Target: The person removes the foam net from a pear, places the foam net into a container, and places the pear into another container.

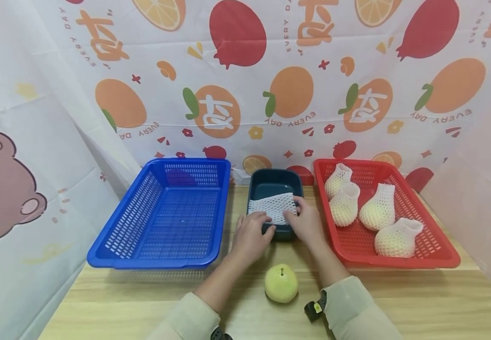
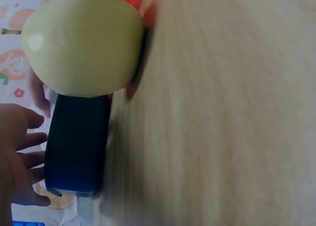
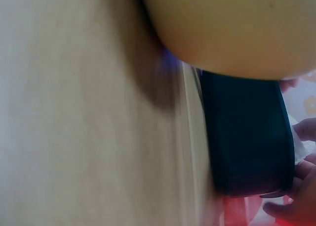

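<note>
A white foam net (image 1: 273,207) lies flat across the top of a dark green box (image 1: 270,176) at the middle of the table. My right hand (image 1: 308,224) pinches the net's right edge between thumb and fingers. At the net's lower left, my left hand (image 1: 250,238) rests its fingertips by the box's near rim, fingers spread and fairly straight in the left wrist view. Nearer to me, between the forearms, stands a bare round yellow-green pear (image 1: 281,283), stem up. In the right wrist view the pear (image 3: 232,28) fills the top, beside the box (image 3: 249,137).
A blue basket (image 1: 156,262) with nothing in it stands at the left. On the right, a red basket (image 1: 434,245) holds several fruits in white foam nets (image 1: 377,210). A fruit-print cloth (image 1: 254,104) hangs behind the wooden table (image 1: 143,302).
</note>
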The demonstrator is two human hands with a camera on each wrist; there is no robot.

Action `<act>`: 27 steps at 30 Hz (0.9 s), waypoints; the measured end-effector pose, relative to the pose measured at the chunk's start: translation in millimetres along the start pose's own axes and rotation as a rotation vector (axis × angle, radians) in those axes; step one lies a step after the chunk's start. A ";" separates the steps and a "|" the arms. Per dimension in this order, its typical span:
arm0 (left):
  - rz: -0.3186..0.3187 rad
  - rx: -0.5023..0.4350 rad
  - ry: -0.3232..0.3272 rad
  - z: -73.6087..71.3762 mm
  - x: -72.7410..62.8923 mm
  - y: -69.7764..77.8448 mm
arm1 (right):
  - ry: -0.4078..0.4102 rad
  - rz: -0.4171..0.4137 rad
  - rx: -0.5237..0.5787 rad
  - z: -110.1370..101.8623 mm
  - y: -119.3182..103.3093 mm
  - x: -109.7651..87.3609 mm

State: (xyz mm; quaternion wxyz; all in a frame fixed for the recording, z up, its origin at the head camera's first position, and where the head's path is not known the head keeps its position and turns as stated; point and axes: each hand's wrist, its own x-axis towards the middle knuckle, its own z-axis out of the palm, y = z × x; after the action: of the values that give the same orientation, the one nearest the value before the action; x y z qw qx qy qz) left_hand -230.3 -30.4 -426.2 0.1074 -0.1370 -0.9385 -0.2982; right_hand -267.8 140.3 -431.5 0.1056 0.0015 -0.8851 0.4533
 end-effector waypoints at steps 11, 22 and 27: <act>0.108 0.282 -0.060 -2.2 -8.6 -1.9 | -0.161 0.062 -0.189 8.2 -6.7 3.6; 0.189 0.413 -0.310 -2.6 7.2 8.0 | -0.265 0.019 -0.486 12.0 -18.8 8.2; 0.182 0.401 -0.377 1.8 11.1 9.3 | -0.270 -0.020 -0.586 11.1 -22.9 7.7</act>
State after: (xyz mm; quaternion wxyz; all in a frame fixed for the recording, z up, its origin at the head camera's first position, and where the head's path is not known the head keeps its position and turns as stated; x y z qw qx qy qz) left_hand -238.0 -19.9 -419.5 -0.0178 -0.2496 -0.9660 -0.0654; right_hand -275.1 118.6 -418.0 -0.0125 0.0397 -0.9839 0.1740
